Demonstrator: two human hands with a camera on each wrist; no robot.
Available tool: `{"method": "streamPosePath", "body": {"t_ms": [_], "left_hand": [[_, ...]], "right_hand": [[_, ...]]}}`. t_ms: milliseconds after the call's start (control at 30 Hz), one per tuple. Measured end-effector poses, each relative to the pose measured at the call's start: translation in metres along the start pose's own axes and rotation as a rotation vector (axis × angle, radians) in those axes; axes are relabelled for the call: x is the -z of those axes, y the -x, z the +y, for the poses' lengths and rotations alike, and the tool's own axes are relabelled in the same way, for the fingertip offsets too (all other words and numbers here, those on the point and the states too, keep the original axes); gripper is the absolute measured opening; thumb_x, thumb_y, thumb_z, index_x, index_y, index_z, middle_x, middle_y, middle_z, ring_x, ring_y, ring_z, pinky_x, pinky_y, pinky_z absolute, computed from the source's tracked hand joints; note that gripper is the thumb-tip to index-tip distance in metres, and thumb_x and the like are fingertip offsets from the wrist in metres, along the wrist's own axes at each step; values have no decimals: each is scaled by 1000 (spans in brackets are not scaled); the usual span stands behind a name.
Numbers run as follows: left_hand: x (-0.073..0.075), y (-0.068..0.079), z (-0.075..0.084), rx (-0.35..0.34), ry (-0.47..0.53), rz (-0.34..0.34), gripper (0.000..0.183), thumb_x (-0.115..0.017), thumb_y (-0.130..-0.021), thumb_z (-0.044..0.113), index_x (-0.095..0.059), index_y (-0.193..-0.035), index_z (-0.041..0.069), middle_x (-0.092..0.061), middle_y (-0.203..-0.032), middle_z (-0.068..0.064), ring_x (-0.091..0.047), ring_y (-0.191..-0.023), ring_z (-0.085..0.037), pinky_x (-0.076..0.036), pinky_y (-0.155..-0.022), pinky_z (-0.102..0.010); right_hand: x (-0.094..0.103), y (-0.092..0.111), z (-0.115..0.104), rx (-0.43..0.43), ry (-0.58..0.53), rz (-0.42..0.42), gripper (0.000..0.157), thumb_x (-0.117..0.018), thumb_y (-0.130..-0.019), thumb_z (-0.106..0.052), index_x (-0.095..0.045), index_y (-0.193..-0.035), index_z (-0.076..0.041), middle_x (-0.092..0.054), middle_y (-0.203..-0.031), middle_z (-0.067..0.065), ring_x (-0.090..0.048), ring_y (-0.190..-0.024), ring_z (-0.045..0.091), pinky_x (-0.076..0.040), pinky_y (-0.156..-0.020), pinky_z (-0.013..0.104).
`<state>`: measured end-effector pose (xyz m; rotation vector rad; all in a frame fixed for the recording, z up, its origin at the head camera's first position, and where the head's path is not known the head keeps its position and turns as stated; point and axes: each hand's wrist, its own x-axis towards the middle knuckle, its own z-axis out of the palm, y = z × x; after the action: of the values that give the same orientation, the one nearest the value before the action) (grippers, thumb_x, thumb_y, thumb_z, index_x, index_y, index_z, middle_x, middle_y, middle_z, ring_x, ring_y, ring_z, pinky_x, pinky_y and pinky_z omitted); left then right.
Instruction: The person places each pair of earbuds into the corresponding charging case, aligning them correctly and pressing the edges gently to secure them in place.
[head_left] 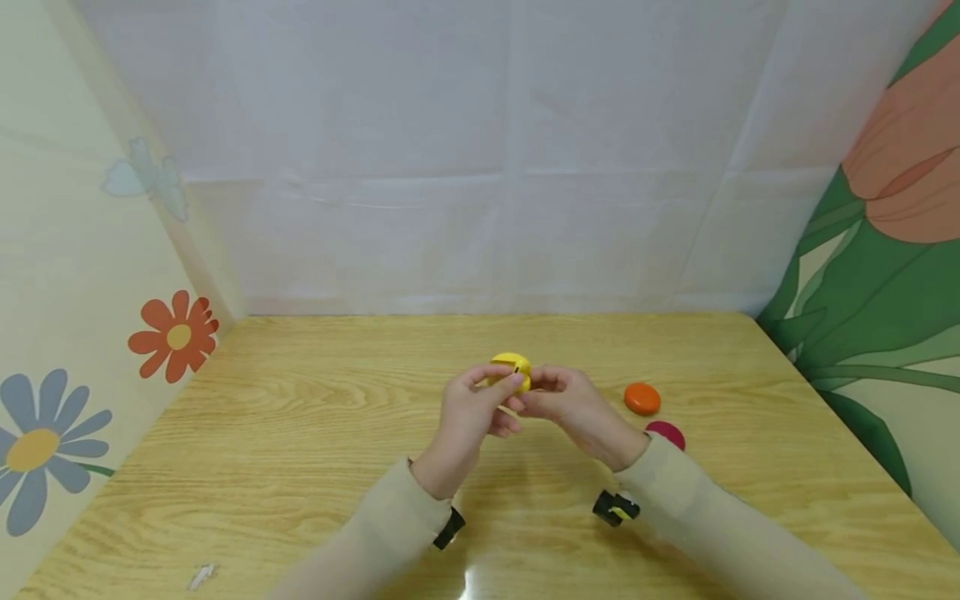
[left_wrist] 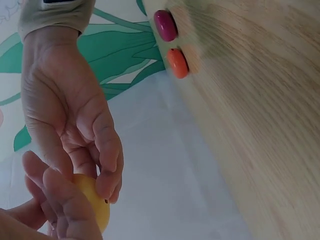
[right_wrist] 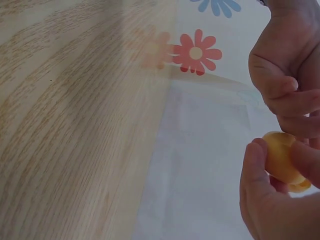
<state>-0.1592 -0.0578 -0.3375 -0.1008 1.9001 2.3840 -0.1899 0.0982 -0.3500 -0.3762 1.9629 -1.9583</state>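
A small round yellow thing (head_left: pixel 512 361) with a gap along one side and a small dark mark is held above the table. My left hand (head_left: pixel 471 412) pinches it between thumb and fingers. From the other side my right hand (head_left: pixel 576 410) grips it too, its fingertips closing on the rim, as the right wrist view shows on the yellow thing (right_wrist: pixel 281 159). Fingers cover much of it, so its exact kind is unclear. An orange rounded disc (head_left: pixel 642 399) and a magenta one (head_left: pixel 666 434), partly hidden by the right sleeve, lie to the right.
Both forearms reach over the wood-grain table (head_left: pixel 315 467). A white sheet (head_left: pixel 390 208) hangs behind it, and flower-printed panels flank the sides. Near the front left is a small whitish scrap or mark (head_left: pixel 202 576) on the tabletop.
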Motion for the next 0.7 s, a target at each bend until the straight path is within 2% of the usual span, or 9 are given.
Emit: {"method": "streamPosePath", "body": {"t_ms": [100, 300, 467, 567, 700], "left_hand": [[-2, -2, -2, -49, -13, 12, 20, -69, -92, 13, -64, -105, -2, -61, -56, 1, -56, -40, -7, -43, -41, -18], [-2, -4, -3, -101, -72, 30, 21, -68, -92, 11, -64, -105, -5, -57, -50, 2, -52, -39, -7, -44, -41, -19], [1, -6, -4, -184, -227, 35, 19, -68, -92, 10, -65, -103, -4, -61, -55, -3, -53, -42, -9, -47, -42, -22], [2, -6, -4, -235, -329, 33, 18, -68, -93, 12, -65, -102, -3, -63, -59, -7, -55, -43, -11, -51, -44, -30], [2, -5, -4, -268, -379, 19, 21, -67, -94, 16, -64, -102, -3, -65, -61, -10, -56, -44, -12, -54, -46, -39]], "right_hand": [[0, 0, 0, -1, 3, 7, 27, -61, -94, -3, -56, -115, 13, -64, -104, 12, -64, -95, 19, -52, -89, 36], [-1, -1, 0, 8, -3, 9, 22, -62, -93, -3, -58, -110, 10, -64, -102, 11, -64, -94, 19, -53, -88, 35], [-2, -2, 0, 9, -6, 19, 21, -62, -93, -1, -57, -109, 12, -63, -101, 11, -64, -93, 19, -53, -87, 36], [-2, -2, -1, 3, 1, 29, 21, -62, -93, -2, -59, -109, 11, -63, -100, 11, -65, -92, 19, -53, -87, 36], [-2, -1, -3, -8, 17, 29, 23, -64, -94, -7, -60, -109, 10, -64, -101, 11, -65, -92, 20, -53, -88, 36]]}}
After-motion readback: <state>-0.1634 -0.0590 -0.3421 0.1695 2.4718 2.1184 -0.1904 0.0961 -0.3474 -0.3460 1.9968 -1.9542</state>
